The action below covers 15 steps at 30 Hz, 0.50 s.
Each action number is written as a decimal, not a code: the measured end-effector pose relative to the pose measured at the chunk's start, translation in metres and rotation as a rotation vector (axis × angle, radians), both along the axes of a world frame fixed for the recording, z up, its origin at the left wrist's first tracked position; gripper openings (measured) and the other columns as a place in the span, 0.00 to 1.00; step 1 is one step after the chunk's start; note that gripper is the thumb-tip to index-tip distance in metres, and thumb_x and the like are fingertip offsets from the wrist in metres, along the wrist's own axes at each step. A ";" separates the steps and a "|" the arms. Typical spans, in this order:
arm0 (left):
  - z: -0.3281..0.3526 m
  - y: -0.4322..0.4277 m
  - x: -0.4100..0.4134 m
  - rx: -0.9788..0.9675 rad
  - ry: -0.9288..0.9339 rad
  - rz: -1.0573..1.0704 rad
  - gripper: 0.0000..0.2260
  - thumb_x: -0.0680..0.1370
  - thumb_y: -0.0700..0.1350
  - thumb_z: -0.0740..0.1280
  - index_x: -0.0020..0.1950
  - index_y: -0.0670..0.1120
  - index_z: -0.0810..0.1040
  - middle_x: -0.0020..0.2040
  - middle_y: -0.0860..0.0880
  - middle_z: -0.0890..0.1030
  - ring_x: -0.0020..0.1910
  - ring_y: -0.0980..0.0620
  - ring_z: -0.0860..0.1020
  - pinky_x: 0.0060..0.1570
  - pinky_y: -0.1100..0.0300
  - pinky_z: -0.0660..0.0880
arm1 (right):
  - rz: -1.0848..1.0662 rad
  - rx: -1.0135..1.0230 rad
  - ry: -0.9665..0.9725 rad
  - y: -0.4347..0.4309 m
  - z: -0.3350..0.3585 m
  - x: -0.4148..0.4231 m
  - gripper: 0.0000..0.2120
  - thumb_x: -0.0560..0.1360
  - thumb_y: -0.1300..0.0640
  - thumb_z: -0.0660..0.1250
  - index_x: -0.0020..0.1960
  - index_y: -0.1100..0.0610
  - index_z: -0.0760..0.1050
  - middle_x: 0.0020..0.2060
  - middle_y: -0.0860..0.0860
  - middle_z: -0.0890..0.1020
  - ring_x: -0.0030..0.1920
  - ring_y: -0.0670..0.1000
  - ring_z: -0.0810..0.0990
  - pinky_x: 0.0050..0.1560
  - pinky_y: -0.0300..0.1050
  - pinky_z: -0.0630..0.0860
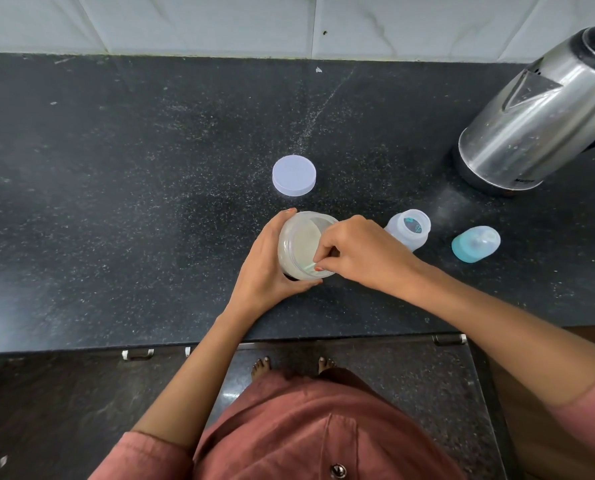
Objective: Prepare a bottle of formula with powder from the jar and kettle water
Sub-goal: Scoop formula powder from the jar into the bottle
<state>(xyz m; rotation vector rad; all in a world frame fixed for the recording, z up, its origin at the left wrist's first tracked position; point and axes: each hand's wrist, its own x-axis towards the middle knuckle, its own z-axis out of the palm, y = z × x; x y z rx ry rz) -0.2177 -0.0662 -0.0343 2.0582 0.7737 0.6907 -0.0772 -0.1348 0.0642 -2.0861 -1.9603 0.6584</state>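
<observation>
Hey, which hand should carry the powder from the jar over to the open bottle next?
Right. The right hand already reaches into the jar, apparently pinching a scoop, and the open bottle stands just to its right. The left hand is wrapped around the jar, steadying it.

A home kitchen: a dark speckled stone countertop [150, 185] runs under a white marble-look tiled wall [220, 22] at twelve o'clock, a steel electric kettle [538, 123] stands at two o'clock, and cabinet handles [137, 355] line the counter's front edge.
</observation>
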 end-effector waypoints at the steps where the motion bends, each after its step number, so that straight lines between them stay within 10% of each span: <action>1: 0.000 0.000 0.000 0.005 0.001 -0.001 0.44 0.61 0.58 0.74 0.70 0.43 0.60 0.68 0.49 0.68 0.65 0.56 0.67 0.64 0.65 0.65 | -0.031 -0.005 0.060 -0.001 0.001 -0.001 0.05 0.71 0.60 0.68 0.45 0.59 0.82 0.45 0.52 0.84 0.46 0.52 0.81 0.51 0.49 0.76; 15: 0.002 -0.001 0.001 0.061 0.000 -0.027 0.43 0.62 0.59 0.73 0.70 0.43 0.61 0.67 0.53 0.66 0.65 0.59 0.66 0.63 0.73 0.61 | 0.028 -0.098 0.179 -0.004 0.001 0.000 0.05 0.71 0.64 0.67 0.43 0.65 0.81 0.41 0.56 0.84 0.41 0.50 0.80 0.44 0.40 0.74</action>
